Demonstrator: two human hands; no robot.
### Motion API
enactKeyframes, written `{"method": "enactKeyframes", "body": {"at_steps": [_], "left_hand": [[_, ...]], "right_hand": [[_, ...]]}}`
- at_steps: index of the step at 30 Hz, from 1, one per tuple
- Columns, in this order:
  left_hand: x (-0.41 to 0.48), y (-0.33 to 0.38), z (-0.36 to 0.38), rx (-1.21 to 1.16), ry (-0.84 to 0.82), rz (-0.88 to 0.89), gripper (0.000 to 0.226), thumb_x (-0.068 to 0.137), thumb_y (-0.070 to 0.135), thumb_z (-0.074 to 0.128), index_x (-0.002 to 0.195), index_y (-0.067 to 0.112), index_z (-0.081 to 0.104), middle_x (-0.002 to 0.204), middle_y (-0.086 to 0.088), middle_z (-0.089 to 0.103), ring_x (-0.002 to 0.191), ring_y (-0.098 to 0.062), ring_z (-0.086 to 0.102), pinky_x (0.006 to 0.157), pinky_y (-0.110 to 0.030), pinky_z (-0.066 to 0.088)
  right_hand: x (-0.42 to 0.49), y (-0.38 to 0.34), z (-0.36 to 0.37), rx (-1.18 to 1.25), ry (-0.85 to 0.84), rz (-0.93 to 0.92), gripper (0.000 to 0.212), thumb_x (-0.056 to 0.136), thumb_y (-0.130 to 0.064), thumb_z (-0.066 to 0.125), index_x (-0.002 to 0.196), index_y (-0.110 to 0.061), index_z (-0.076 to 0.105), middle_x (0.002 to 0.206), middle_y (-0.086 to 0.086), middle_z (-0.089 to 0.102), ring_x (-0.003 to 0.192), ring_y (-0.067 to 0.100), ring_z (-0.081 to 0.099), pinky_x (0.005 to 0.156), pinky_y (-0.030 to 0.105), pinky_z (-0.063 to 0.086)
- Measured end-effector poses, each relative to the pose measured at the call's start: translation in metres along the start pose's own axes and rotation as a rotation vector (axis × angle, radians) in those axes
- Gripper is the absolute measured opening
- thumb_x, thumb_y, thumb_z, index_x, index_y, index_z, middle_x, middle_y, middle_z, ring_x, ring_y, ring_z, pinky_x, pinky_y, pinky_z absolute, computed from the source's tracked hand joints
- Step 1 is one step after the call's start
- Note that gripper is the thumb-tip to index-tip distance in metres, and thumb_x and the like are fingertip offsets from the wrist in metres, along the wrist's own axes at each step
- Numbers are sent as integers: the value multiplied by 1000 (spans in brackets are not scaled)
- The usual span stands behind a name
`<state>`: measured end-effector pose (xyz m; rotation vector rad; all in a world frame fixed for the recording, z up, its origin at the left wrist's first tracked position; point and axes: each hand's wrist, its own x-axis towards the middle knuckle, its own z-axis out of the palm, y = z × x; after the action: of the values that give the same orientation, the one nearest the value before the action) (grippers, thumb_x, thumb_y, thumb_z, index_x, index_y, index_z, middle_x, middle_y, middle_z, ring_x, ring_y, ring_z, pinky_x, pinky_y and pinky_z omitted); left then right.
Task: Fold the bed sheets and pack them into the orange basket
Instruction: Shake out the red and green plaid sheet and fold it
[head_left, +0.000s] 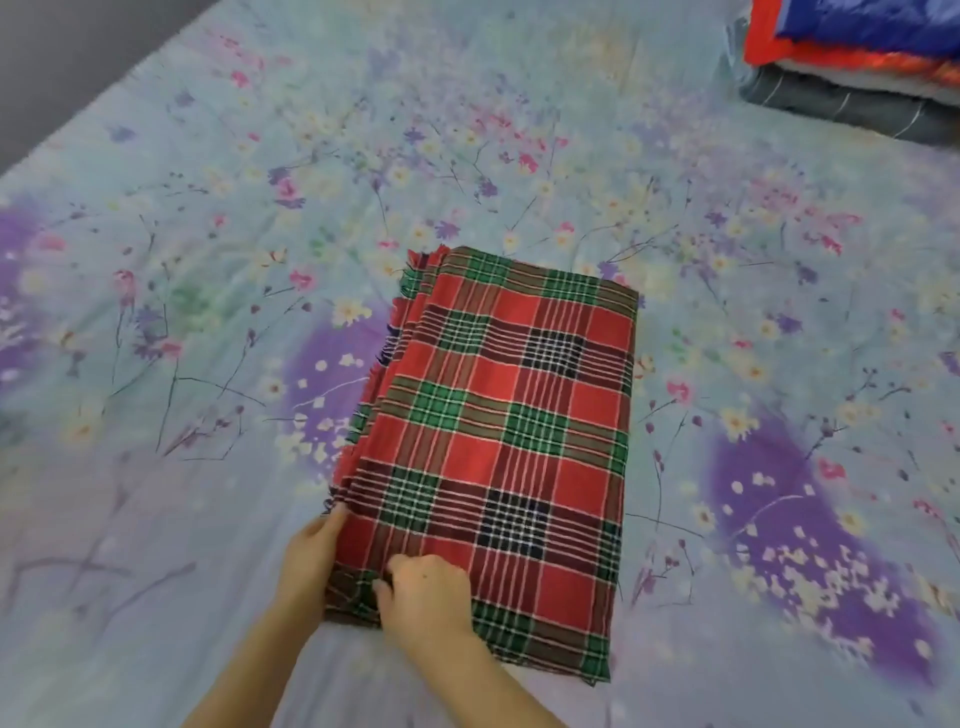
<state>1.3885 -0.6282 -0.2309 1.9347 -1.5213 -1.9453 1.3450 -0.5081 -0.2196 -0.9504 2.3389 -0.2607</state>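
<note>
A red, green and white plaid bed sheet (511, 415) lies folded into a long rectangle in the middle of the bed, its layered edges showing along the left side. My left hand (311, 556) holds the sheet's near left corner, with fingers tucked under the layers. My right hand (423, 592) lies on top of the same corner, fingers curled and pinching the cloth. The orange basket is not in view.
The bed is covered by a light blue floral spread (208, 260) with purple patches. At the far right stands a pile of folded bedding (857, 67) in blue, orange-red and dark grey. The bed's far left edge meets a dark wall.
</note>
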Motion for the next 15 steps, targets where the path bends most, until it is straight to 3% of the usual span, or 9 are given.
{"method": "enactKeyframes", "body": {"at_steps": [2, 4, 5, 6, 9, 11, 13, 15], "left_hand": [[-1, 0, 3, 194, 43, 151, 22, 88, 29, 65, 80, 9, 66, 74, -8, 70, 76, -29, 66, 73, -39, 53], [2, -5, -1, 364, 158, 266, 15, 86, 22, 66, 86, 7, 67, 78, -9, 68, 79, -31, 65, 71, -38, 51], [3, -9, -5, 391, 194, 292, 14, 87, 20, 66, 90, 7, 68, 80, -11, 68, 81, -32, 64, 71, -38, 50], [3, -14, -8, 405, 219, 298, 13, 87, 20, 65, 92, 8, 68, 82, -12, 68, 82, -33, 63, 71, -39, 50], [3, -27, -11, 439, 262, 257, 14, 87, 20, 64, 93, 7, 68, 87, -14, 68, 87, -35, 62, 69, -35, 43], [4, -29, -11, 492, 273, 239, 19, 88, 24, 63, 94, 7, 65, 88, -12, 66, 89, -35, 61, 68, -33, 40], [10, -29, -13, 609, 296, 237, 31, 86, 35, 64, 90, 4, 60, 89, -14, 65, 85, -36, 60, 69, -38, 46], [12, -32, -17, 715, 338, 217, 46, 81, 45, 67, 93, 1, 58, 96, -21, 62, 88, -38, 58, 76, -44, 49]], "right_hand": [[-24, 17, -14, -72, 134, 49, 16, 81, -31, 65, 70, -20, 62, 62, -3, 62, 57, 18, 59, 48, 26, 34], [-31, 39, -8, -83, 206, 127, 29, 58, -29, 81, 51, -27, 52, 41, -10, 47, 36, 9, 47, 37, 20, 21], [-39, 52, -5, -36, 157, 192, 35, 53, -26, 83, 49, -27, 48, 39, -11, 42, 34, 8, 42, 37, 20, 19], [-46, 64, -4, -46, 214, 234, 38, 52, -23, 84, 49, -28, 46, 40, -11, 39, 34, 8, 40, 37, 21, 21], [-71, 102, -5, -127, 477, 316, 32, 50, -18, 89, 62, -20, 59, 54, -5, 53, 44, 16, 50, 38, 24, 32], [-84, 120, -9, -48, 433, 571, 36, 65, -30, 84, 89, -13, 63, 80, 5, 62, 66, 25, 61, 48, 29, 41], [-90, 132, -5, 219, 293, 846, 54, 79, -46, 70, 117, -12, 51, 111, 10, 58, 95, 29, 59, 67, 33, 46], [-92, 139, 2, 669, 284, 949, 59, 81, -44, 70, 123, -10, 46, 118, 10, 58, 98, 28, 59, 82, 38, 49]]}}
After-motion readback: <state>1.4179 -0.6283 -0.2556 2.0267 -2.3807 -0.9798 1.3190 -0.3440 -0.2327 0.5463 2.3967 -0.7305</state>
